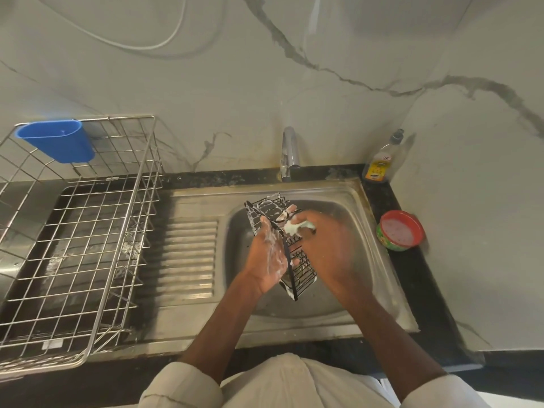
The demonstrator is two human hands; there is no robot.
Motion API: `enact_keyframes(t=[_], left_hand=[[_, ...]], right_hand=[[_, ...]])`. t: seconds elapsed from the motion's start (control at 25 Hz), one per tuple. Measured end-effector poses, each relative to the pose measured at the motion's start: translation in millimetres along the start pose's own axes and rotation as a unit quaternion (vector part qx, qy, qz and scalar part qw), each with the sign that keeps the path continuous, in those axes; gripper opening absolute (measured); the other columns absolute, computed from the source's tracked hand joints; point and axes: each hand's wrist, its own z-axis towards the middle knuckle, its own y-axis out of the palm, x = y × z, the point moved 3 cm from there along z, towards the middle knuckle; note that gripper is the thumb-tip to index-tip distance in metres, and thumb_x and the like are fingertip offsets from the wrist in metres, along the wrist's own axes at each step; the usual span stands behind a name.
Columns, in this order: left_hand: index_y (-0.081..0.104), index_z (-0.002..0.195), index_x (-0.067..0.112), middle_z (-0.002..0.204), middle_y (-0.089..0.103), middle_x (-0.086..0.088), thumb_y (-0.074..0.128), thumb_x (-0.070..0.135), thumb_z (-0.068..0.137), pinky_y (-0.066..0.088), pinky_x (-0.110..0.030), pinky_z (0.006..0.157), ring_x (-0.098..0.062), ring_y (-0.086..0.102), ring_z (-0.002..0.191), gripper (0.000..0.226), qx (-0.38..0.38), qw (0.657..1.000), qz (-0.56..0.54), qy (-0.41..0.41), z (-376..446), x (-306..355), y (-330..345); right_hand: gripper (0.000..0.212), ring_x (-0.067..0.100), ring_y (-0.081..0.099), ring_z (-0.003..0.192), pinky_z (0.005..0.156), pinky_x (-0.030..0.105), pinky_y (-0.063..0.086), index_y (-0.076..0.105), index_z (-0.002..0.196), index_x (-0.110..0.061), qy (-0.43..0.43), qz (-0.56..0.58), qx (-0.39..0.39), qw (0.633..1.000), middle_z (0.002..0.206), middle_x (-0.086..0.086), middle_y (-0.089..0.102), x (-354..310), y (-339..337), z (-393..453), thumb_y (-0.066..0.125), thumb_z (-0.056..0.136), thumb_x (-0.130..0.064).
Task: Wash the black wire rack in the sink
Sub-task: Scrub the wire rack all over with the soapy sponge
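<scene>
Both hands work: your left hand (pixel 269 254) grips the rack (pixel 266 212), running twelve-to-six over the sink (pixel 365 228); your right hand (pixel 321 242) pinches a sponge (pixel 294 228) at its top.

1. Ahead of you rises a pale marble-look wall (pixel 338 119) crossed by grey veins.
2. A thin white cable (pixel 164 44) loops across that wall at upper left.
3. Below runs the dark speckled stone table (pixel 412 269), meeting the wall at a grimy seam.
4. On your right, a second veined wall panel (pixel 482 231) forms a corner.
5. Light is soft and even, with faint shadows.
</scene>
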Motion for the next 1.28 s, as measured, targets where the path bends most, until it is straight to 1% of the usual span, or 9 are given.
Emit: enact_keyframes(t=[0.08,0.16,0.28,0.48,0.72,0.88,1.04,1.12,1.28], left_hand=[[0.055,0.142,0.007,0.116,0.077,-0.013,0.026,0.068,0.109,0.059,-0.036,0.096,-0.021,0.075,0.108,0.075,0.01,0.999,-0.034,-0.005,-2,2,3],[0.059,0.131,0.005,0.102,0.076,-0.014,0.033,0.065,0.107,0.061,-0.036,0.081,-0.024,0.074,0.091,0.069,0.0,0.997,-0.079,0.007,-3,5,4],[0.062,0.136,0.013,0.122,0.073,-0.022,0.028,0.072,0.104,0.059,-0.049,0.087,-0.038,0.069,0.106,0.075,-0.022,0.994,-0.102,0.035,-2,16,1],[0.044,0.158,0.015,0.152,0.058,-0.02,0.023,0.076,0.104,0.034,-0.054,0.125,-0.029,0.055,0.141,0.084,-0.007,0.999,-0.036,0.033,3,5,2],[0.066,0.134,0.01,0.126,0.074,-0.017,0.023,0.069,0.108,0.05,-0.05,0.104,-0.031,0.072,0.112,0.077,0.017,0.999,-0.034,0.032,-4,11,5],[0.057,0.147,0.014,0.138,0.071,-0.012,0.023,0.063,0.111,0.041,-0.056,0.116,-0.028,0.067,0.13,0.07,0.022,0.998,0.038,0.044,-7,10,7],[0.053,0.151,0.019,0.144,0.067,-0.011,0.025,0.059,0.111,0.038,-0.063,0.118,-0.039,0.066,0.129,0.063,0.012,0.997,0.044,0.063,-6,10,7],[0.052,0.151,0.02,0.144,0.067,-0.009,0.026,0.057,0.112,0.043,-0.058,0.113,-0.036,0.069,0.126,0.061,0.01,0.996,0.063,0.065,-7,8,9],[0.061,0.141,0.01,0.129,0.074,-0.008,0.034,0.054,0.111,0.051,-0.042,0.104,-0.025,0.066,0.126,0.059,0.039,0.994,0.075,0.066,-6,4,9]], right_hand=[[0.032,-0.003,0.066,0.079,0.073,0.012,0.054,0.082,0.098,-0.021,-0.073,0.066,0.003,0.995,0.1,-0.01,0.075,-15,8,-2,0.069,0.084,0.006],[0.033,-0.001,0.067,0.082,0.074,0.016,0.054,0.082,0.094,-0.021,-0.077,0.079,-0.028,0.993,0.097,-0.012,0.074,-9,17,-1,0.071,0.08,0.007],[0.027,0.0,0.067,0.079,0.065,0.006,0.042,0.082,0.09,-0.029,0.019,0.024,-0.087,0.996,0.091,-0.016,0.074,19,29,-9,0.078,0.077,-0.005],[0.021,0.0,0.071,0.072,0.063,0.02,0.058,0.08,0.095,-0.026,0.03,0.133,-0.024,0.99,0.086,-0.017,0.076,-3,13,8,0.077,0.084,-0.009],[0.018,-0.004,0.068,0.079,0.072,0.017,0.054,0.081,0.096,-0.025,0.083,0.095,-0.016,0.992,0.091,-0.014,0.078,24,28,-10,0.082,0.079,-0.018],[0.016,-0.012,0.064,0.062,0.054,0.005,0.045,0.077,0.093,-0.023,0.114,0.136,-0.014,0.984,0.08,-0.014,0.072,29,4,3,0.081,0.082,-0.012],[0.014,0.002,0.069,0.074,0.075,0.036,0.061,0.078,0.094,-0.026,0.118,0.107,0.128,0.979,0.083,-0.013,0.075,28,-14,21,0.081,0.081,-0.02],[0.014,0.006,0.068,0.075,0.074,0.038,0.06,0.078,0.1,-0.023,0.11,0.07,0.162,0.978,0.088,-0.009,0.075,24,-12,17,0.077,0.086,-0.023],[0.022,0.012,0.069,0.079,0.07,0.034,0.06,0.077,0.112,-0.024,-0.042,-0.008,0.028,0.999,0.103,-0.004,0.073,-4,23,-4,0.067,0.094,-0.016]])
